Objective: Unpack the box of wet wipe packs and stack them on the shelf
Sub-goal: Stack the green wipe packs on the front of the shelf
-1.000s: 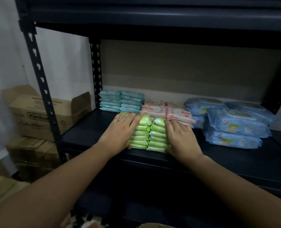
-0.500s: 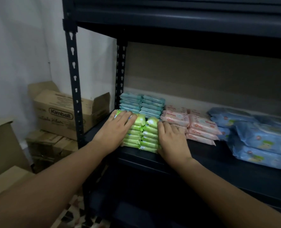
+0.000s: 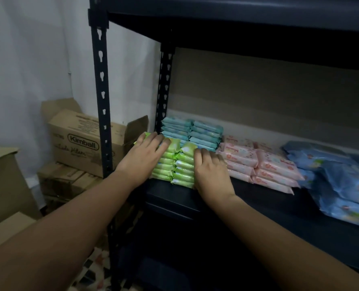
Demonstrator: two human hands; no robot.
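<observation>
Now hands [image 3: 174, 164] flanking green packs [image 3: 177, 163], dark shelf [image 3: 248, 198]

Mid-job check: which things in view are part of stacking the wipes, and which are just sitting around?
In the job:
- green wipe packs, both hands pressing their sides
- left hand
- right hand
- shelf

Just lying about:
- teal packs, pink packs and blue packs, already stacked
- Kimball carton beside the rack
</observation>
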